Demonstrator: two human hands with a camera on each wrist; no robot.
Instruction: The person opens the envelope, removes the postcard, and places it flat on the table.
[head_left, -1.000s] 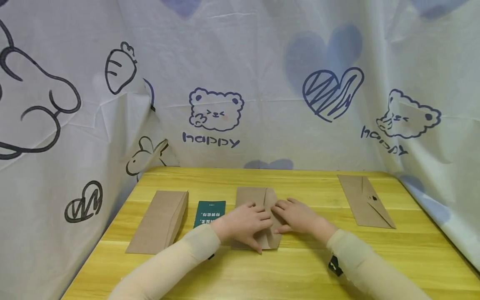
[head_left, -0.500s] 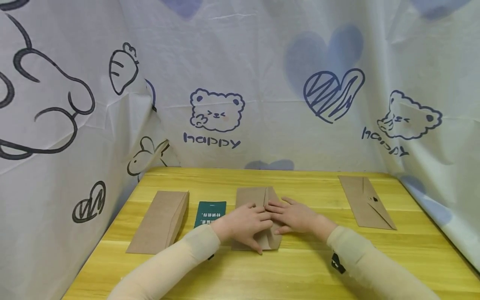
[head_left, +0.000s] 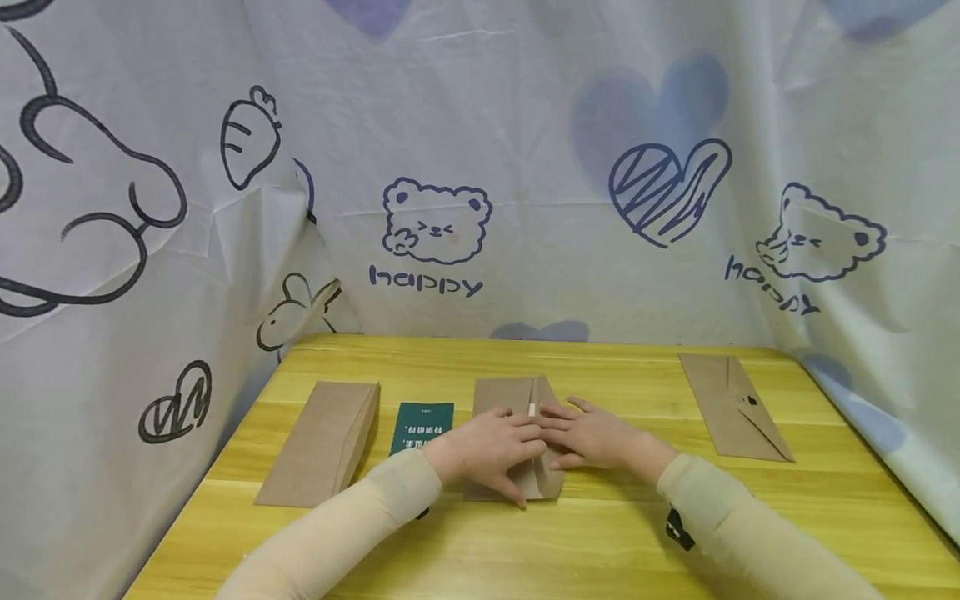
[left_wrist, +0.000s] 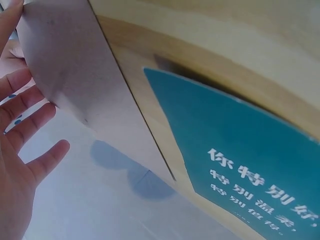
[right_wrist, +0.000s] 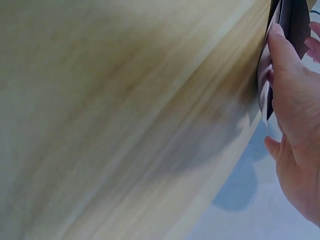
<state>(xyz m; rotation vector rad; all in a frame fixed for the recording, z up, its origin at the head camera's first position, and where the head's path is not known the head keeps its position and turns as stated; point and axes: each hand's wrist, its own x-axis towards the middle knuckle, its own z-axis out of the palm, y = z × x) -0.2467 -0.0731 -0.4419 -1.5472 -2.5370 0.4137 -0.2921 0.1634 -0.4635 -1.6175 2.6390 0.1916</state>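
Observation:
A brown paper envelope (head_left: pixel 501 390) lies at the table's middle, its flap (head_left: pixel 551 479) on the right side. Across its body rests my left hand (head_left: pixel 491 450), fingers spread; in the left wrist view the fingertips touch the brown paper (left_wrist: pixel 75 65). From the right, my right hand (head_left: pixel 592 435) lays its extended fingers over the flap, fingertips near those of the left hand. A small whitish strip shows by the fold above the fingertips. In the right wrist view the thumb touches the flap's edge, and most other fingers are hidden.
Left of the middle envelope lies a dark green card (head_left: pixel 422 425) with white printed characters, partly behind the left forearm. Farther left is another brown envelope (head_left: pixel 311 450). A third envelope (head_left: pixel 720 408) with a small black mark lies at the right. A printed curtain (head_left: pixel 540 233) encloses the table.
My right hand has moved left, its fingers sliding from the flap's outer edge over onto the flap toward the left hand. The left hand stays in place.

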